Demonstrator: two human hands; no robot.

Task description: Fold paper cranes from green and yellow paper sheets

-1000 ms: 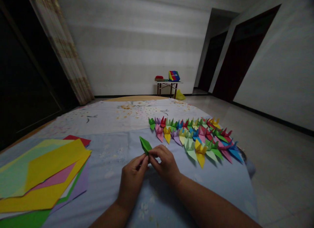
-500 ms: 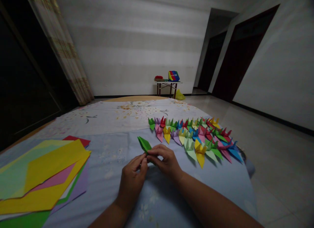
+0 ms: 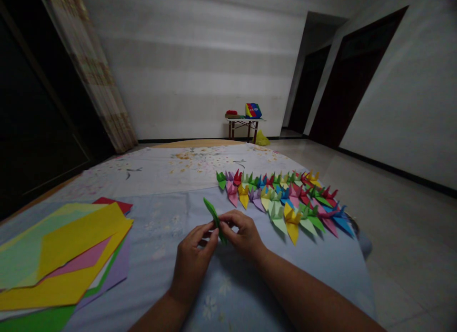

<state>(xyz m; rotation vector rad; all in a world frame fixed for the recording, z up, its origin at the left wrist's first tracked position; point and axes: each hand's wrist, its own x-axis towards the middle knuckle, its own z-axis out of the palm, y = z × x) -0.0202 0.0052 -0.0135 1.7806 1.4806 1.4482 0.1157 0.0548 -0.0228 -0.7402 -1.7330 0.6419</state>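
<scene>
A narrow folded green paper piece (image 3: 213, 214) sticks up and away from my two hands at the centre of a pale blue cloth (image 3: 160, 232). My left hand (image 3: 194, 258) pinches its near end from the left. My right hand (image 3: 243, 234) pinches it from the right, fingers curled around it. Just beyond my right hand lie rows of several finished folded paper cranes (image 3: 285, 199) in red, pink, yellow, green, blue and purple.
A fanned stack of coloured paper sheets (image 3: 60, 251), mostly yellow and green, lies at the left on the cloth. Bare tiled floor (image 3: 403, 227) runs to the right. A small table (image 3: 244, 125) with coloured items stands by the far wall.
The green piece has turned edge-on, so it looks thinner than before. My fingers have shifted slightly along it; both hands stay in the same spot.
</scene>
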